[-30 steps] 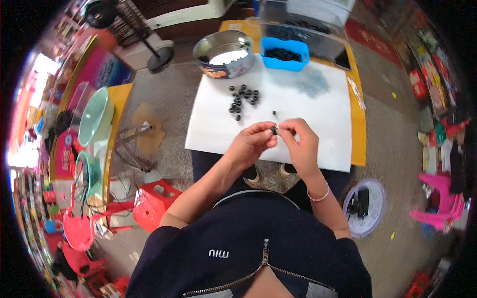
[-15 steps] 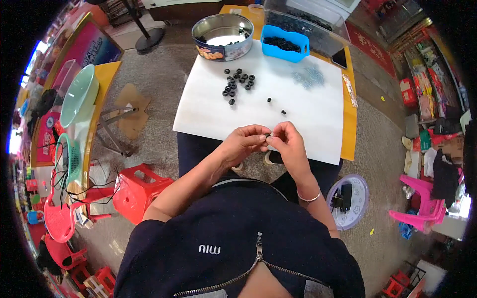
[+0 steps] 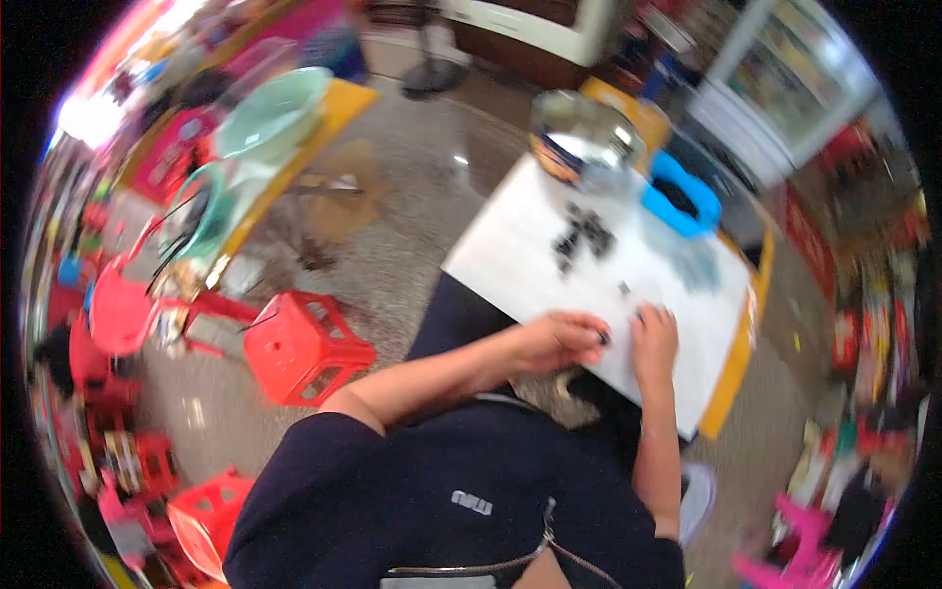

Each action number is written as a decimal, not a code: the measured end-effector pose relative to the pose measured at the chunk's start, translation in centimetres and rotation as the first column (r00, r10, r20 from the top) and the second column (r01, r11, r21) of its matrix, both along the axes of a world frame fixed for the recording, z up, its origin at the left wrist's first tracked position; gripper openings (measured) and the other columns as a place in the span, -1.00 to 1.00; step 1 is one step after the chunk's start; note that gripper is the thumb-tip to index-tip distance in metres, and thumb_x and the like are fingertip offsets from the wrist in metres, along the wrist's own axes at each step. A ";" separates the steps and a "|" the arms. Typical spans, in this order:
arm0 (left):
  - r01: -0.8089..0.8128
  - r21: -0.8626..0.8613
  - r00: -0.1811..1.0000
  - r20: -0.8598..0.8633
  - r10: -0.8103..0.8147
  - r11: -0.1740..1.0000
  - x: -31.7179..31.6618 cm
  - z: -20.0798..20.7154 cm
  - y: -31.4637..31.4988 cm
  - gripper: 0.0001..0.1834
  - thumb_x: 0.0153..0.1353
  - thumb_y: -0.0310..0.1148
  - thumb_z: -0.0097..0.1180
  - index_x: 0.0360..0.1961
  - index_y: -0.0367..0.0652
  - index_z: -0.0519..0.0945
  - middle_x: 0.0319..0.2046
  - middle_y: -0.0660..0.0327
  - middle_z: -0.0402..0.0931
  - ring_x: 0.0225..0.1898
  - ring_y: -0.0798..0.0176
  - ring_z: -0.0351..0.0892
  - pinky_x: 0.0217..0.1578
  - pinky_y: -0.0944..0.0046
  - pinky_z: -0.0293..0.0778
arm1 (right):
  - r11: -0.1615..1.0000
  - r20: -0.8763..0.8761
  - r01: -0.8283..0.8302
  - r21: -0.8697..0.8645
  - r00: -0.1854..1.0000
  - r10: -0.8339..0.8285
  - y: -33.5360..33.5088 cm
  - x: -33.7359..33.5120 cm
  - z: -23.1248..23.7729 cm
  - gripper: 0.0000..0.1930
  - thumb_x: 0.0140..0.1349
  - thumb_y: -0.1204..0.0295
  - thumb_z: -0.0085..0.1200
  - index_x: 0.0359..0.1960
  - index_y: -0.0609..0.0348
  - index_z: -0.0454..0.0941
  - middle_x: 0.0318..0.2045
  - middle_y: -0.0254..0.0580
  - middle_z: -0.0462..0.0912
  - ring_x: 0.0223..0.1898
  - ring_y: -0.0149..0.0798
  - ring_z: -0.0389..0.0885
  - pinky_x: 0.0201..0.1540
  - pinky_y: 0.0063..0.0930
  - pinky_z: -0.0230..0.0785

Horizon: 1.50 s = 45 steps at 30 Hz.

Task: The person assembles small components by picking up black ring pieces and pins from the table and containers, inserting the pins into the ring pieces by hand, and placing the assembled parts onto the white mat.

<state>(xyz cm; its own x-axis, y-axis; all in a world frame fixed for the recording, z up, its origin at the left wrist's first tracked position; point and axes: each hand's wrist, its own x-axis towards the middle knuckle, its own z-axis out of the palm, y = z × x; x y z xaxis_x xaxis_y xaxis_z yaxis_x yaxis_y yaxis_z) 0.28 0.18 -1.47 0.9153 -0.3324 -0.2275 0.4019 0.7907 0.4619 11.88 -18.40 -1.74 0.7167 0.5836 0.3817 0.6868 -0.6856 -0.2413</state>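
Observation:
My left hand is closed, pinching a small black piece at its fingertips, just off the near edge of the white sheet. Over the sheet, to the right, my right hand has its fingers bent down, a dark speck at the tips; blur hides whether it grips anything. One loose small black piece lies just beyond that hand. Farther back sits a cluster of black ring-like pieces.
A round tin and a blue basket of black pieces stand at the sheet's far side. Pale blue bits lie on its right part. A red stool is at left, and a green basin rests on another table.
My hands, together before, are now apart. The right one has reached forward onto the sheet; the left one still holds a small black piece. The whole view has swung and is blurred.

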 end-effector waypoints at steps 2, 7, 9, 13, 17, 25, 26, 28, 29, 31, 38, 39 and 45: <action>-0.018 -0.013 1.000 -0.016 0.018 1.000 -0.1 0.1 -0.3 -0.73 0.18 -0.48 0.09 -0.08 -0.28 0.48 -0.25 0.14 0.55 -0.32 0.32 0.59 -0.21 0.35 0.56 | 0.997 -0.148 0.055 -0.051 0.987 -0.062 -0.5 -0.3 0.1 -0.90 0.07 0.49 0.02 -0.37 0.21 0.48 -0.35 -0.02 0.51 -0.21 0.06 0.43 -0.14 -0.11 0.29; -0.032 -0.099 0.998 -0.050 0.027 0.995 -0.2 0.1 0.0 -0.76 0.23 -0.53 0.02 -0.07 -0.29 0.47 -0.27 0.15 0.54 -0.30 0.30 0.60 -0.18 0.36 0.58 | 0.985 -0.160 0.124 0.122 0.982 -0.104 -0.2 -1.8 1.4 -0.91 0.09 0.53 -0.04 -0.36 0.26 0.44 -0.39 -0.02 0.49 -0.26 0.01 0.44 -0.16 -0.17 0.29; -0.052 -0.091 0.998 -0.046 0.048 0.994 -0.2 0.3 0.0 -0.77 0.24 -0.53 0.00 -0.07 -0.27 0.47 -0.28 0.17 0.54 -0.29 0.33 0.60 -0.19 0.39 0.59 | 0.957 -0.292 0.203 0.209 0.947 -0.137 0.0 -2.5 2.2 -0.88 0.13 0.53 -0.03 -0.31 0.28 0.45 -0.38 -0.05 0.50 -0.30 -0.09 0.46 -0.20 -0.28 0.32; -0.081 -0.099 0.996 -0.054 0.076 0.992 0.9 -0.4 -0.6 -0.79 0.24 -0.52 0.01 -0.09 -0.24 0.48 -0.30 0.21 0.53 -0.29 0.34 0.58 -0.22 0.40 0.58 | 0.890 -0.351 0.196 0.411 0.935 -0.044 0.7 -4.1 3.9 -0.86 0.17 0.53 -0.02 -0.26 0.31 0.47 -0.34 -0.16 0.53 -0.33 -0.27 0.47 -0.24 -0.43 0.34; -0.060 -0.054 0.998 -0.005 0.060 0.997 1.1 -0.3 -0.9 -0.78 0.24 -0.47 0.04 -0.09 -0.25 0.46 -0.32 0.22 0.52 -0.30 0.32 0.56 -0.24 0.33 0.55 | 0.779 -0.601 0.301 0.550 0.790 0.119 2.0 -6.7 6.1 -0.85 0.20 0.55 -0.04 -0.22 0.34 0.47 -0.29 -0.25 0.53 -0.30 -0.41 0.46 -0.24 -0.56 0.34; -0.069 0.001 0.997 0.048 0.069 0.998 0.4 0.1 -1.2 -0.78 0.24 -0.47 0.03 -0.10 -0.30 0.45 -0.35 0.23 0.51 -0.32 0.35 0.55 -0.26 0.35 0.55 | 0.813 -0.382 0.111 0.572 0.913 0.144 3.2 -8.3 5.8 -0.88 0.21 0.57 -0.02 -0.24 0.32 0.48 -0.33 -0.30 0.51 -0.31 -0.45 0.41 -0.22 -0.60 0.30; -0.065 0.012 0.996 0.068 0.064 0.998 0.3 0.2 -1.2 -0.78 0.24 -0.47 0.03 -0.10 -0.31 0.45 -0.35 0.23 0.51 -0.33 0.36 0.54 -0.26 0.36 0.55 | 0.813 -0.382 0.111 0.571 0.913 0.144 3.2 -8.5 6.0 -0.88 0.21 0.57 -0.02 -0.24 0.32 0.48 -0.33 -0.30 0.51 -0.31 -0.45 0.41 -0.22 -0.60 0.30; -0.068 0.024 0.995 0.070 0.066 0.997 0.2 0.6 -1.2 -0.78 0.24 -0.47 0.02 -0.11 -0.31 0.46 -0.35 0.23 0.51 -0.33 0.36 0.54 -0.27 0.36 0.54 | 0.768 -0.510 0.234 0.596 0.849 0.137 3.1 -8.9 6.2 -0.89 0.21 0.56 -0.02 -0.25 0.32 0.47 -0.33 -0.29 0.51 -0.29 -0.43 0.43 -0.20 -0.57 0.30; -0.070 0.037 0.995 0.071 0.068 0.997 0.1 0.7 -1.3 -0.79 0.24 -0.47 0.02 -0.12 -0.31 0.46 -0.36 0.23 0.51 -0.33 0.36 0.54 -0.28 0.37 0.54 | 0.769 -0.510 0.234 0.594 0.849 0.136 3.0 -8.9 6.0 -0.89 0.21 0.56 -0.02 -0.25 0.32 0.47 -0.33 -0.29 0.51 -0.29 -0.43 0.43 -0.20 -0.57 0.30; -0.064 0.050 0.995 0.081 0.059 0.997 0.0 0.7 -1.4 -0.79 0.24 -0.46 0.02 -0.12 -0.32 0.46 -0.36 0.23 0.51 -0.34 0.37 0.54 -0.29 0.37 0.54 | 0.765 -0.515 0.232 0.601 0.845 0.148 2.8 -8.7 5.6 -0.92 0.18 0.57 -0.02 -0.30 0.30 0.48 -0.32 -0.23 0.50 -0.29 -0.37 0.44 -0.23 -0.54 0.30; -0.095 0.191 0.987 0.146 0.068 0.977 -0.2 0.5 -1.1 -0.81 0.23 -0.43 0.06 -0.19 -0.32 0.52 -0.41 0.26 0.51 -0.38 0.40 0.52 -0.33 0.38 0.53 | 0.889 -0.491 0.153 0.432 0.866 0.089 2.2 -9.0 6.5 -0.90 0.17 0.58 -0.02 -0.29 0.32 0.48 -0.35 -0.14 0.53 -0.31 -0.28 0.50 -0.28 -0.44 0.36; -0.095 0.192 0.987 0.145 0.068 0.977 -0.3 0.6 -1.0 -0.81 0.23 -0.43 0.06 -0.19 -0.32 0.52 -0.41 0.26 0.51 -0.38 0.40 0.52 -0.33 0.38 0.53 | 0.907 -0.441 0.105 0.407 0.893 0.095 2.2 -9.0 6.6 -0.90 0.17 0.58 -0.01 -0.29 0.33 0.48 -0.35 -0.11 0.53 -0.31 -0.23 0.51 -0.28 -0.40 0.37; -0.125 0.407 0.977 0.210 0.041 0.905 -0.1 0.7 -0.7 -0.84 0.22 -0.48 0.05 -0.26 -0.38 0.55 -0.50 0.22 0.51 -0.49 0.37 0.54 -0.38 0.38 0.56 | 0.936 -0.308 -0.020 0.351 0.942 0.136 2.3 -9.1 5.7 -0.90 0.17 0.59 -0.02 -0.28 0.33 0.48 -0.36 -0.05 0.52 -0.33 -0.10 0.52 -0.28 -0.32 0.38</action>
